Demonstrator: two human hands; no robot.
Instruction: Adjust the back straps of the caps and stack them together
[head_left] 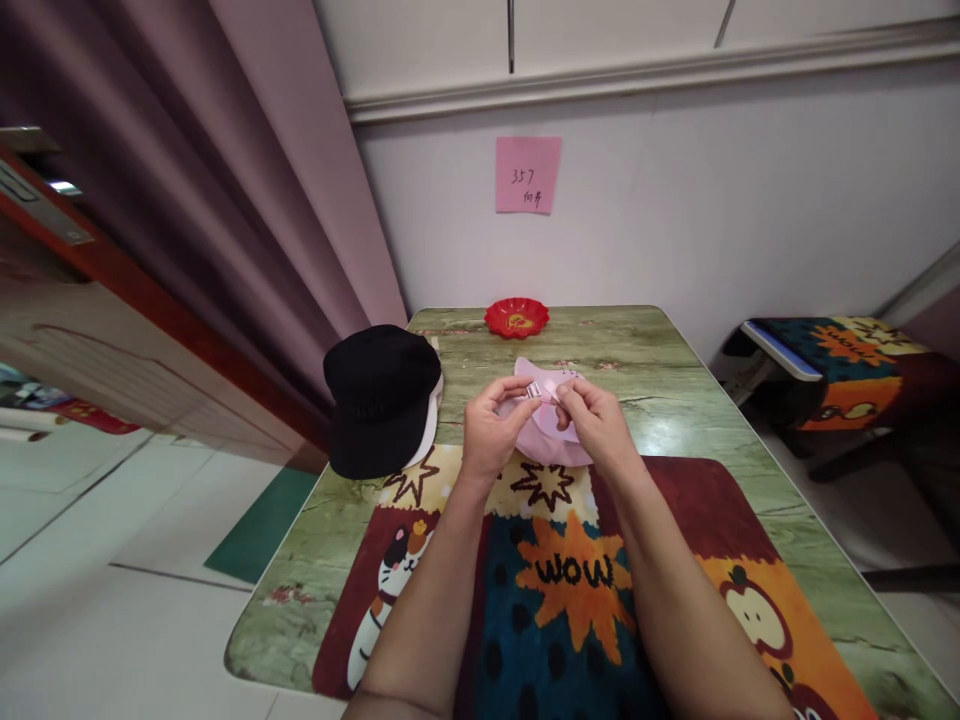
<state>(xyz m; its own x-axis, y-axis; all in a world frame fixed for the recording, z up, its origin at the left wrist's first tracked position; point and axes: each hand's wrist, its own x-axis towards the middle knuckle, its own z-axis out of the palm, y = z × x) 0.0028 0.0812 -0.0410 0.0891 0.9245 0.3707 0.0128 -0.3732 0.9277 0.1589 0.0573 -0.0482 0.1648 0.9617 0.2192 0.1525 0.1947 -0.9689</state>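
My left hand point(493, 420) is closed, with a small silvery, metal-looking piece point(533, 389) pinched between thumb and fingertips. Close beside it, my right hand point(596, 415) is also closed in a pinch; what lies between those fingertips is too small to make out. Below and behind both hands is a pale pink item point(551, 446) with a curved edge and small dark marks near its top. The hands cover part of it, so its kind cannot be told. It rests at the far edge of the patterned mat point(540, 655).
To the left, a black cap point(382, 390) lies over a white one point(431, 430) at the table's edge. A red scalloped dish point(517, 318) stands at the back of the green table point(660, 350). A stool with a patterned cover point(855, 350) is on the right; a curtain point(300, 150) hangs left.
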